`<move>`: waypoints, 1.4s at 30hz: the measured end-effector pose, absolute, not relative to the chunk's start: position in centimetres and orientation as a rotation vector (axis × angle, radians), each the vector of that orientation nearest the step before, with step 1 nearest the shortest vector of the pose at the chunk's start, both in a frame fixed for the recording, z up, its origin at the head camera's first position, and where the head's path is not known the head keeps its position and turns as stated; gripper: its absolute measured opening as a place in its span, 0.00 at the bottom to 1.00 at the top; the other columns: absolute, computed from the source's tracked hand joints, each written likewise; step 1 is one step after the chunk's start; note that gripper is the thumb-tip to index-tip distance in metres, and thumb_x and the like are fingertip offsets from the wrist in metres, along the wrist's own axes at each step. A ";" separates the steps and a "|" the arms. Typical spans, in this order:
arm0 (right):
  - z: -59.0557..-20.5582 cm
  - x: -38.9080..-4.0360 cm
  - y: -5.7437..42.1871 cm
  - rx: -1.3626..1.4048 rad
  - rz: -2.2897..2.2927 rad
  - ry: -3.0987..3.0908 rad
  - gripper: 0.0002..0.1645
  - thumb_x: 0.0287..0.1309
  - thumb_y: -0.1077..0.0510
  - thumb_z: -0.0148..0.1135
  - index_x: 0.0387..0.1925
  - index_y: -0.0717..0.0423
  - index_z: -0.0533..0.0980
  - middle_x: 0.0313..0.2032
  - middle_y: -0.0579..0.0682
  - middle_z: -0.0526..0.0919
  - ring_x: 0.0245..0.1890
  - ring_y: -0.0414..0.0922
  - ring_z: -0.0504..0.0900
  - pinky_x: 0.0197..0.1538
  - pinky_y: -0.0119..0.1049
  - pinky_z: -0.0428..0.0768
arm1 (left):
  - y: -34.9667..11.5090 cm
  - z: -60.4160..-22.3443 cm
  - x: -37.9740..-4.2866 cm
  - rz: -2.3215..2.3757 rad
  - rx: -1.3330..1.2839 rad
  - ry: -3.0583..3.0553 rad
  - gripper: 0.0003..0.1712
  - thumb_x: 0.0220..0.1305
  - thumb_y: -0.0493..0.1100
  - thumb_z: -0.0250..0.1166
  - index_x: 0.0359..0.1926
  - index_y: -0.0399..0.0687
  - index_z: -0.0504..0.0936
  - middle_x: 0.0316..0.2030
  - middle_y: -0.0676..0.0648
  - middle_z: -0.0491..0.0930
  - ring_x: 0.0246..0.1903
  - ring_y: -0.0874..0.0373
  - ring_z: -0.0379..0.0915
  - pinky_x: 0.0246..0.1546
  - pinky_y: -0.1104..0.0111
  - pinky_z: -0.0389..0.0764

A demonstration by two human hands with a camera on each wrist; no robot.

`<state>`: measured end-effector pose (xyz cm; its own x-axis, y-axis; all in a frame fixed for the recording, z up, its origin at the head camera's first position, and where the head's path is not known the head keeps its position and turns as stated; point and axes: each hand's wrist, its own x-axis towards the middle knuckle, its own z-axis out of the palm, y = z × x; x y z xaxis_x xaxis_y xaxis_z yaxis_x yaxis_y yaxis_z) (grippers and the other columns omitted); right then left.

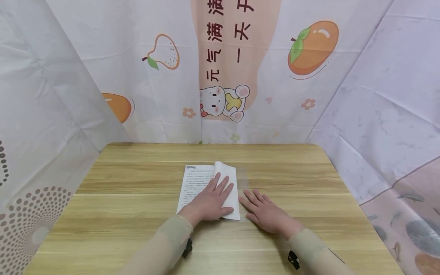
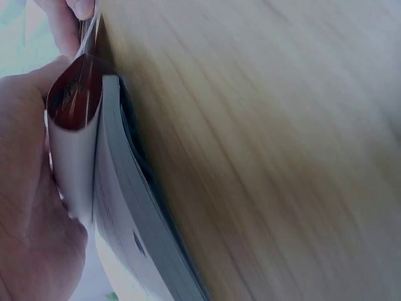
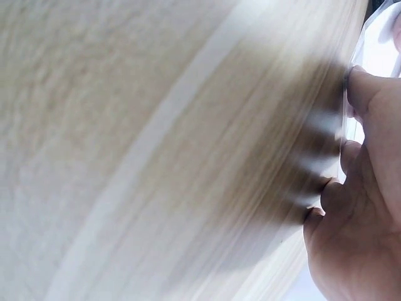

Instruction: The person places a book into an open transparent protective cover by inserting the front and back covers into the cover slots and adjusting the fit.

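Observation:
An open book (image 1: 192,187) with printed text lies on the table in the head view. Its white right-hand leaf (image 1: 227,170) is bent over, and my left hand (image 1: 211,202) presses on it with fingers spread. In the left wrist view this leaf (image 2: 74,157) curls into a loop, dark red inside, beside the thick page block (image 2: 135,194). A clear plastic sheet (image 1: 243,176) extends from under the leaf to the right. My right hand (image 1: 266,213) rests on or beside this sheet, palm down, fingers extended. In the right wrist view its fingertips touch the sheet's edge.
The wood-grain table (image 1: 137,236) reaches out around the book on all sides. A white curtain (image 1: 165,95) with fruit and cartoon prints hangs behind its far edge. More patterned cloth (image 1: 388,126) hangs at both sides.

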<state>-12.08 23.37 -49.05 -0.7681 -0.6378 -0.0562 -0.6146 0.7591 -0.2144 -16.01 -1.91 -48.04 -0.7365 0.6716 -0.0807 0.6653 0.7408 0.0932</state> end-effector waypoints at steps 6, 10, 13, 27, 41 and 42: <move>-49.2 -12.1 23.4 -1.011 -0.266 2.834 0.33 0.73 0.46 0.45 0.74 0.48 0.53 0.74 0.56 0.50 0.70 0.63 0.48 0.65 0.64 0.58 | -3.5 -47.7 -15.8 0.201 1.191 2.789 0.46 0.70 0.67 0.45 0.76 0.46 0.42 0.76 0.43 0.36 0.72 0.45 0.25 0.70 0.56 0.50; -49.3 -12.1 23.4 -0.996 -0.263 2.825 0.33 0.73 0.45 0.44 0.74 0.47 0.52 0.74 0.55 0.48 0.70 0.62 0.46 0.66 0.63 0.56 | -4.3 -47.2 -15.6 0.266 1.223 2.748 0.46 0.70 0.66 0.46 0.75 0.44 0.44 0.76 0.43 0.36 0.72 0.47 0.26 0.70 0.57 0.54; -49.0 -12.0 23.3 -1.006 -0.269 2.822 0.33 0.73 0.46 0.45 0.74 0.49 0.53 0.74 0.57 0.49 0.70 0.63 0.47 0.65 0.64 0.57 | -4.6 -47.1 -15.4 0.315 1.228 2.725 0.45 0.70 0.66 0.47 0.75 0.43 0.47 0.76 0.44 0.37 0.72 0.49 0.27 0.69 0.57 0.55; -48.4 -11.8 23.2 -1.000 -0.275 2.808 0.33 0.73 0.47 0.46 0.74 0.50 0.53 0.73 0.59 0.50 0.70 0.64 0.47 0.65 0.65 0.57 | -5.6 -47.0 -15.2 0.376 1.214 2.714 0.45 0.68 0.68 0.49 0.73 0.44 0.53 0.76 0.45 0.34 0.72 0.46 0.27 0.68 0.53 0.57; -48.7 -11.9 23.2 -0.977 -0.258 2.806 0.33 0.74 0.47 0.44 0.74 0.48 0.51 0.74 0.57 0.48 0.71 0.63 0.45 0.66 0.64 0.55 | -6.6 -46.6 -15.0 0.433 1.196 2.650 0.52 0.64 0.68 0.54 0.75 0.44 0.45 0.76 0.47 0.34 0.72 0.50 0.30 0.68 0.56 0.58; -48.7 -11.9 23.2 -0.976 -0.261 2.807 0.33 0.74 0.47 0.44 0.74 0.48 0.51 0.74 0.57 0.48 0.71 0.63 0.45 0.66 0.64 0.55 | -6.7 -46.6 -15.0 0.443 1.194 2.645 0.52 0.64 0.68 0.55 0.75 0.44 0.45 0.76 0.47 0.34 0.72 0.51 0.30 0.68 0.56 0.58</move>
